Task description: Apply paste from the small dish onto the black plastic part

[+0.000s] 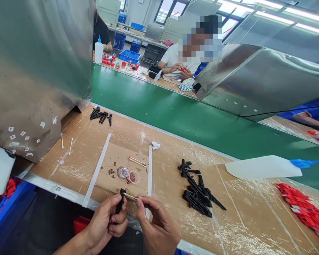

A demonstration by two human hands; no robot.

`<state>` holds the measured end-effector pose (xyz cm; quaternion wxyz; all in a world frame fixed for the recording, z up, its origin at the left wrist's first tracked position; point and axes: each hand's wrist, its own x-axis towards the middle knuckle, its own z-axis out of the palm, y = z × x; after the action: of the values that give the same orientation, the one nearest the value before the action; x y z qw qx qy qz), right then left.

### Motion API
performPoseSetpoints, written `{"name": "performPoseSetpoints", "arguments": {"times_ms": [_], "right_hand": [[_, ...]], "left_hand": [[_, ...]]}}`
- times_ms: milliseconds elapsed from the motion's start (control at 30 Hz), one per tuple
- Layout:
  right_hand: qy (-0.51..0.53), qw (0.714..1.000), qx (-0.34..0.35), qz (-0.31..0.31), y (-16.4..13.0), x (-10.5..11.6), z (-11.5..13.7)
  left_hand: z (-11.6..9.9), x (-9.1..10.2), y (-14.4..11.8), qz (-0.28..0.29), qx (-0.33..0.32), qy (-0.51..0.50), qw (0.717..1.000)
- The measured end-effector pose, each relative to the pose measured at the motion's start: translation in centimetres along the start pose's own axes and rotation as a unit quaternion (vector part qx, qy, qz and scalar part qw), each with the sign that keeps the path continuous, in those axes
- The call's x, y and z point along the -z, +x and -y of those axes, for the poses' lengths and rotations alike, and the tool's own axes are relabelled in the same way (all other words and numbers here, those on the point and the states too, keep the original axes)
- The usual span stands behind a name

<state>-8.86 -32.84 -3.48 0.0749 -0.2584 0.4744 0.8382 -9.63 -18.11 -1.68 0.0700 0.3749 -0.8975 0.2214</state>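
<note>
Both hands sit at the near edge of the counter (244,219), closest to the lens. Left hand (106,221) closed around a small black plastic part (120,202), held upright with its top end poking above the fingers (117,207), probably so that end stays exposed. Right hand (155,226) pinches a thin swab stick (129,196) between thumb and forefinger, its tip touching the top of the black part. The pinch grip near the stick's rear end suits fine dabbing, as far as I can judge.

Black part: dark, matte, narrow and elongated; only its upper portion shows, the rest hidden in the palm. Detail too small to make out.

Just beyond the hands, two small round dishes (129,174) rest on a cardboard patch, one clear, one with reddish-brown content; kept within easy reach of the swab, it seems. Spare sticks (137,161) lie beside them. Dark spots stain the cardboard nearby.

To the right, a loose heap of black parts (198,193), same kind by the look. A smaller group of black parts (101,115) lies farther back left. Two cotton swabs (66,143) near the metal housing (39,71). White squeeze bottle (266,167) with blue nozzle lies on its side at right; red parts (305,209) beyond it. Green conveyor belt (175,113) runs behind; another person (180,60) works across it.
</note>
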Motion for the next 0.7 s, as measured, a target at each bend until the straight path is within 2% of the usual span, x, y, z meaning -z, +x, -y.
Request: {"name": "performPoseSetpoints", "arguments": {"times_ms": [367, 700], "right_hand": [[0.004, 1.000, -0.003, 0.002, 0.25, -0.07, 0.16], [-0.060, 0.996, 0.058, -0.001, 0.35, 0.37, 0.44]], "left_hand": [[-0.11, -0.15, 0.02, 0.002, -0.004, 0.009, 1.000], [-0.12, -0.19, -0.06, -0.006, -0.002, 0.013, 1.000]]}}
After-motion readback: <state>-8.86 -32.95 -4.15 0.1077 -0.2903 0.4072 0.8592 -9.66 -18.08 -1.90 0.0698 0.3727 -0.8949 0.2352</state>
